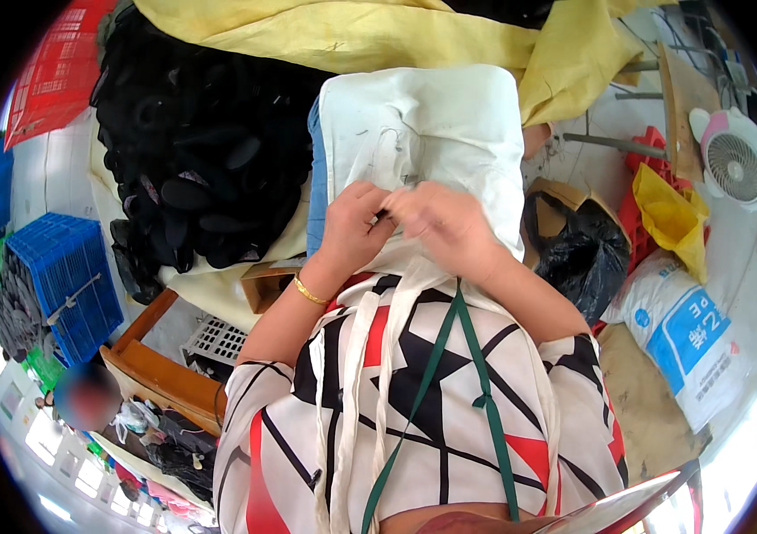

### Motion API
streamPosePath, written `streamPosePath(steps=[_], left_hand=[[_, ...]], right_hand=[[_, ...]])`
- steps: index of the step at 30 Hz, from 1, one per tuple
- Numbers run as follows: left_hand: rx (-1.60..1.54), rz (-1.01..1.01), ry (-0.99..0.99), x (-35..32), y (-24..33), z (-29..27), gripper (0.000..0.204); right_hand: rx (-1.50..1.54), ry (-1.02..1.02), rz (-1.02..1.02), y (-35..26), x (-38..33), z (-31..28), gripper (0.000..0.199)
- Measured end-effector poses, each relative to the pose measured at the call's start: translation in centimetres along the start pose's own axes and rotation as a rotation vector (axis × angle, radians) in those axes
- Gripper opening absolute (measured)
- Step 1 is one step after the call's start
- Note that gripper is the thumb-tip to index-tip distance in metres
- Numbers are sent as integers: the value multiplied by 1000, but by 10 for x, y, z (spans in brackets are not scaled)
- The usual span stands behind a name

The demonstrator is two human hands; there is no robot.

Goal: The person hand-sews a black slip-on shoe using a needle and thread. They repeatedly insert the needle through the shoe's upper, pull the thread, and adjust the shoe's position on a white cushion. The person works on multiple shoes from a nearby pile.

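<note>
Both my hands are close together over a white cloth (468, 116) spread across my lap. My left hand (352, 227) has its fingers curled in a pinch, with a gold bracelet on the wrist. A tiny dark thing shows at its fingertips, too small to name. Touching or nearly touching it, my right hand (445, 227) is bent with the fingers drawn together and slightly smeared by motion. Whatever it grips is hidden. To the left of the cloth lies a big heap of black fabric pieces (209, 160), several of them oval and sole-shaped.
Yellow cloth (289, 36) runs along the far side. On the right are a black plastic bag (583, 258) in a carton, a white-and-blue sack (681, 329) and a fan (739, 160). Blue crate (67, 276), red crate (58, 71) and wooden stool (165, 378) stand left.
</note>
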State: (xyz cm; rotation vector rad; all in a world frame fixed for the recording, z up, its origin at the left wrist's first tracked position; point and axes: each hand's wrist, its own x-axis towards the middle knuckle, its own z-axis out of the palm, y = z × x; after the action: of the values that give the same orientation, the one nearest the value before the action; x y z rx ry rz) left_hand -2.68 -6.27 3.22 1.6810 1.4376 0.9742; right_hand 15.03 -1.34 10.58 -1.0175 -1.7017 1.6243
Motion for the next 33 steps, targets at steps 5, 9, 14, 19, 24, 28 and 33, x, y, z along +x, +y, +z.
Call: streamPosePath(steps=[5,9,14,19,24,28,33], left_hand=[[87,50,2,4,1,-9,15],[3,26,65,-2,-7,-11,12],[-228,-222,42,1,-9,-10,18],[-781,-465,-14,-5,-17,-15,10],[-1142,-405,-90,-14,-20,-34,14],[-770,-444,99,-25,-71,-50,17],[324,-619,144,-39,-192,-79,30]], right_hand=[[794,66,198,25,-3,-46,23],[1069,241,83,9,-1,-95,18],[555,411,101,12,10,-63,10],[-221,-25,52,35,13,-9,10],[497,-216,480,49,29,3,13],[444,-37,484,51,39,12,17],[395,130,485,68,33,-7,16]])
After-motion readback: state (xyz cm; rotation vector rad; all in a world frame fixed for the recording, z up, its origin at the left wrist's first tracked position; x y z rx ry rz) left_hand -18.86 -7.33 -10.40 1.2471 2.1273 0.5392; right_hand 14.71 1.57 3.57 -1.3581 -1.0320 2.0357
